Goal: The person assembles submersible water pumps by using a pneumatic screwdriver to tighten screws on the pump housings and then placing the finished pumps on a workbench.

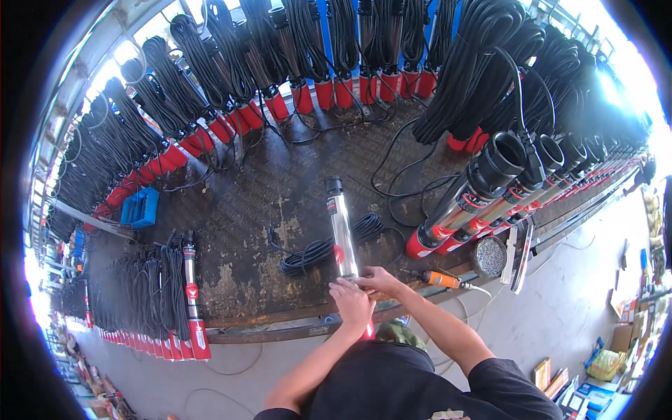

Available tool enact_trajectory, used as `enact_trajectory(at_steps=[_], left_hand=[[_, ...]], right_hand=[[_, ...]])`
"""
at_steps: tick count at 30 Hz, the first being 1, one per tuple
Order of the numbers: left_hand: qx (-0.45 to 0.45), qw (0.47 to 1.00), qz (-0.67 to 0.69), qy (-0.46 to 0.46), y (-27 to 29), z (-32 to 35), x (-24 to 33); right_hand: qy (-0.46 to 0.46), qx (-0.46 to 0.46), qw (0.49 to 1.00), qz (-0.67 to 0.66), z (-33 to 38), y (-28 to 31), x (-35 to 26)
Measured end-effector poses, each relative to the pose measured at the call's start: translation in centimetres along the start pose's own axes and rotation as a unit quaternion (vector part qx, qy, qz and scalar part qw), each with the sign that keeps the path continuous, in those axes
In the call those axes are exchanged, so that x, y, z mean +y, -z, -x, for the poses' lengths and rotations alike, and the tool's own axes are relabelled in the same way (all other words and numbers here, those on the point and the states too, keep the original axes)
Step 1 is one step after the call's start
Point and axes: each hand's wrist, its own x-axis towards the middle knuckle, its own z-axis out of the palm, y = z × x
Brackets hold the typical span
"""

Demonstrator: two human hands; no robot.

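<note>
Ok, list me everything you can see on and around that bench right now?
Steel cylindrical pump with black cap: one, silver, lying mid-bench, near end at both hands.
Coiled black cable: one, beside that pump.
Pumps with red bases and black cable bundles: many, ringing the bench.
Orange-handled tool: one, bench front edge.
Round wire brush disc: one, grey, right of tool.
Blue crate: one, bench left.
Worn metal bench: one, dark.
Left hand: on pump's near end.
Right hand: on pump's near end.

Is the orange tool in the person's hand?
No, the orange tool lies on the bench beside the right hand; both hands are at the shiny metal tube.
</note>
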Motion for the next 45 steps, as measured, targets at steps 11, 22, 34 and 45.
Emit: enact_trajectory(at_steps=[11,22,34,45], left_hand=[[-0.013,0.990,0.137,0.024,0.1,-1.7,-1.2],[-0.225,0.606,0.753,0.123,-5.4,-6.8,-4.9],[-0.109,0.684,0.686,0.222,-3.9,-6.0,-1.7],[-0.110,0.602,0.757,0.231,-5.8,-4.9,-4.5]], right_hand=[[0.147,0.059,0.971,0.179,0.2,0.4,0.9],[0.059,-0.018,0.998,-0.019,1.8,2.8,0.8],[-0.063,0.598,0.636,0.484,18.9,28.5,8.6],[0.033,0.603,0.702,0.378,20.4,28.0,4.6]])
